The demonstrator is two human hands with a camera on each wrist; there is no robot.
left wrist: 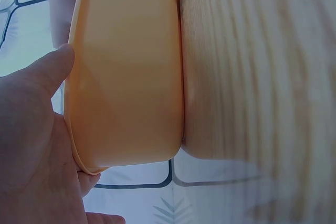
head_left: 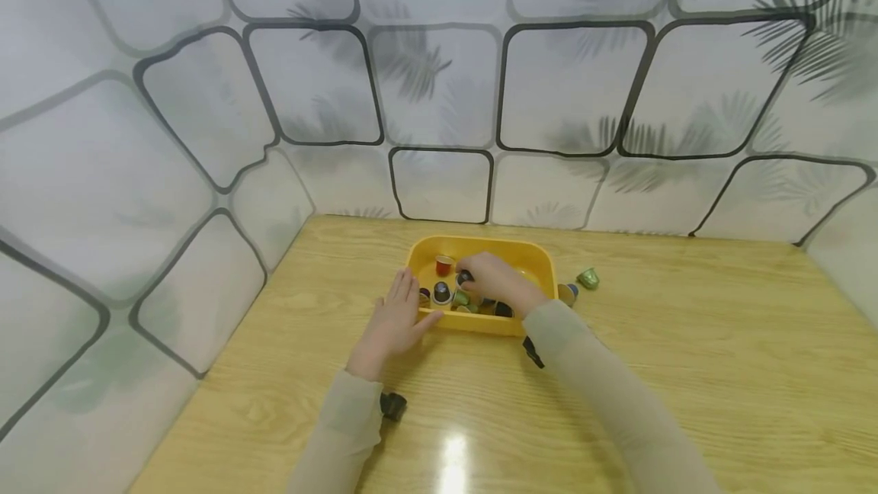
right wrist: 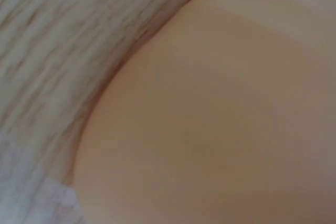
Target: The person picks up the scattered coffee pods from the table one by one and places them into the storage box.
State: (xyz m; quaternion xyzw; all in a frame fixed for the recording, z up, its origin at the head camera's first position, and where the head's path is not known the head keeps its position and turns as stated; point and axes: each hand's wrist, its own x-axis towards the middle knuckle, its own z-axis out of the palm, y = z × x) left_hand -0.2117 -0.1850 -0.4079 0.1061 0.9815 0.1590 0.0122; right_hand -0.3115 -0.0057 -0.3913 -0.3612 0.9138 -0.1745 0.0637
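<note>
A yellow plastic tray (head_left: 490, 322) on the table holds several coffee capsules. Its outer wall (left wrist: 128, 82) fills the middle of the left wrist view. My left hand (head_left: 394, 320) rests against the tray's left front corner, fingers straight and thumb (left wrist: 55, 66) on the front rim. Reaching over the front wall, my right hand (head_left: 495, 278) pinches a dark coffee capsule (head_left: 464, 277) inside the tray. Around it lie a red capsule (head_left: 443, 265), a black capsule (head_left: 442, 292) and green ones (head_left: 462, 297). The right wrist view shows only the tray's outside (right wrist: 210, 114), not the fingers.
Right of the tray, a green capsule (head_left: 588, 278) lies on the wooden table (head_left: 686, 357). Beside it, a gold capsule (head_left: 566, 294) and a blue one (head_left: 573, 290) lie against the tray's right side. A patterned wall (head_left: 439, 90) stands behind the table.
</note>
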